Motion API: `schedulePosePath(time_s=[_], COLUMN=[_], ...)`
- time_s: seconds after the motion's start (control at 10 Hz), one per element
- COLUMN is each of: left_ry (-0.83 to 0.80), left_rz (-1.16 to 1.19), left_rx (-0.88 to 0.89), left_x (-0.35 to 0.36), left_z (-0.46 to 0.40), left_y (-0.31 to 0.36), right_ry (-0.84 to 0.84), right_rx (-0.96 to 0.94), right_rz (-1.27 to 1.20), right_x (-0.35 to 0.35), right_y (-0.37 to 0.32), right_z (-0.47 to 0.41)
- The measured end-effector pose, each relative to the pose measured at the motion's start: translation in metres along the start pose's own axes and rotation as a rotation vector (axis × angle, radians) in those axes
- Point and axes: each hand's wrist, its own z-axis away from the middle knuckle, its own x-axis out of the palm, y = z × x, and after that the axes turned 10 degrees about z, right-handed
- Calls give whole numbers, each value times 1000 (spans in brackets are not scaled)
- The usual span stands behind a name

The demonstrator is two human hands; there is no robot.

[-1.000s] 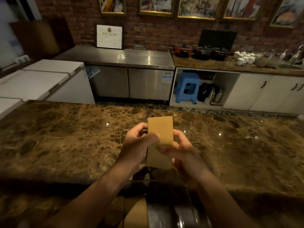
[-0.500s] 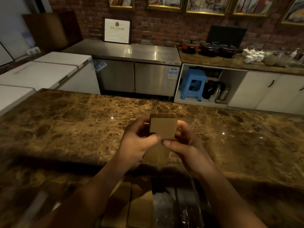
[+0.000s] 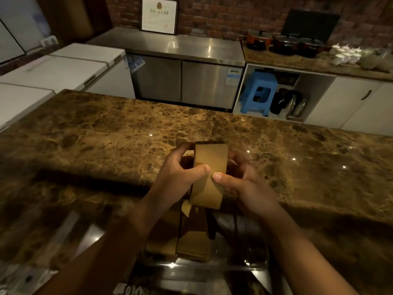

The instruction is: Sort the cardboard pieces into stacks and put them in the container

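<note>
Cardboard pieces, gathered into a thin upright stack, sit between both hands above the near edge of the brown marble tabletop. On the left, the left hand has its grip closed on the stack, thumb pressed on the near face and fingers curled round the far side. From the right, the right hand grips it the same way, its thumb tip touching the near face just beside the other thumb. One small loose piece hangs below the stack's lower left corner. Beneath the hands stands a clear plastic container, and inside it two stacks of cardboard lie side by side. Beyond the tabletop, a steel cabinet stands against the brick wall, with a blue stool in an open shelf to its right and white chest freezers at far left.
</note>
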Motion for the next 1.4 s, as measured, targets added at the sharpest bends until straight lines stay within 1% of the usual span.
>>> schedulePosePath(time_s=[0.1, 0.2, 0.3, 0.4, 0.5, 0.6, 0.7, 0.8, 0.9, 1.0, 1.1, 1.2, 1.3, 1.4], left_ry=[24, 134, 285, 379, 320, 258, 301, 321, 308, 298, 268, 212, 135, 103], left_rz=[-47, -163, -297, -689, -663, -537, -488, -488, -529, -593, -701, -877, -977, -1079], left_rx=[-140, -154, -69, -45, -194, -247, -272, -288, -301, -289, -310, -228, -8, 286], left_x=[-6, -17, -34, -49, -55, -56, -54, -55, -54, -53, -52, -44, -38, -30], left_z=[7, 18, 31, 48, 60, 63, 60, 56, 54, 51, 43, 37, 22, 2], left_y=[-6, -13, -20, -33, -45, -48, -48, -47, -45, -43, -46, -42, -29, -1], right_ry=[4, 76, 107, 83, 36, -16, -105, -101, -67, -46, -19, 90, 168, 217], right_rx=[131, 279, 293, 254, 309, 369, 499, 600, 577, 584, 523, 325, 126, -60], right_rz=[29, 56, 473, 987, 1135, 1167, 1029, 828, 780, 811, 897, 1010, 973, 1051], right_x=[-2, -8, -13, -5, 5, 9, 10, 6, 7, 12, 16, 23, 19, 9], right_y=[11, 15, 8, 10, 22, 34, 41, 45, 43, 40, 45, 34, 10, -27], right_z=[6, 17, 32, 42, 44, 37, 30, 28, 28, 29, 32, 37, 29, 17])
